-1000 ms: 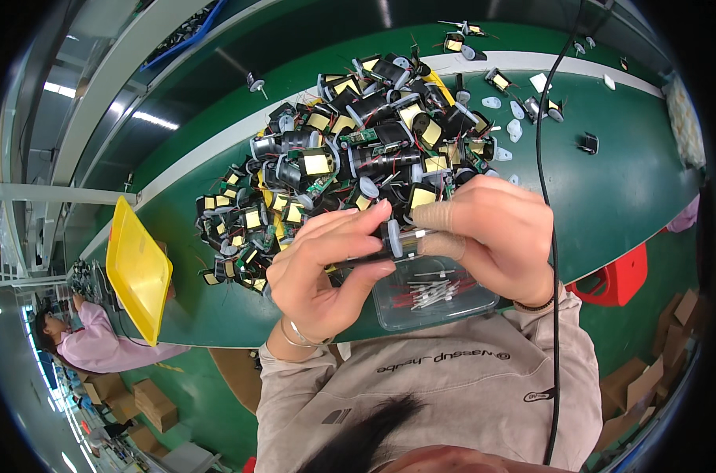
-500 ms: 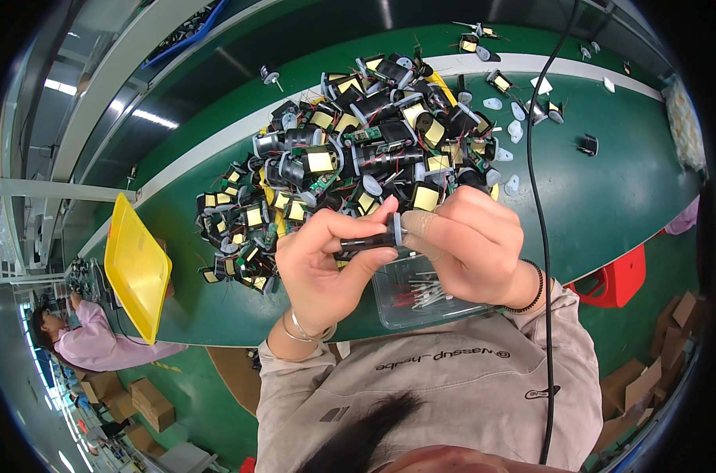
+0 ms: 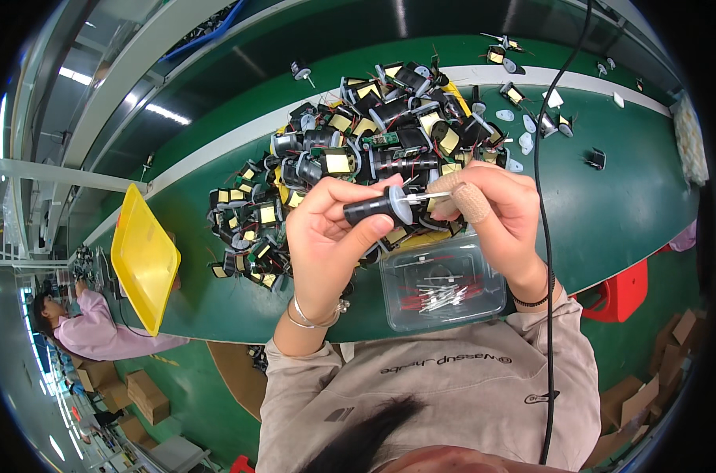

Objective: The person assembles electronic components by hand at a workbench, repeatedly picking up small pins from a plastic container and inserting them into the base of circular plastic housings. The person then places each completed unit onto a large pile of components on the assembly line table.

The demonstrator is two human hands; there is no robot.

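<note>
My left hand (image 3: 315,232) is closed round a small black cylindrical part (image 3: 366,210), held nearly level with its pale grey end disc (image 3: 400,205) facing right. From that disc a thin white stick (image 3: 419,197) extends toward my right hand (image 3: 501,217), whose thumb and finger pinch its outer end. Tan bandage wraps fingers of the right hand. Whether the stick is fixed in the part cannot be made out. Below the hands stands a clear plastic box (image 3: 396,318) holding several white sticks and red pieces (image 3: 443,295). A big heap of similar black parts (image 3: 401,164) lies beyond.
A yellow tray (image 3: 147,264) stands tilted at the left. A black cable (image 3: 541,236) hangs down right of my right hand. Loose grey discs (image 3: 525,143) and black parts (image 3: 595,158) lie on the green table (image 3: 626,201). Another person (image 3: 86,327) sits far left, a red stool (image 3: 622,292) right.
My right hand has drawn away to the right of the part, and the white stick now shows between. The left hand has turned the part, exposing more disc. The view has shifted slightly.
</note>
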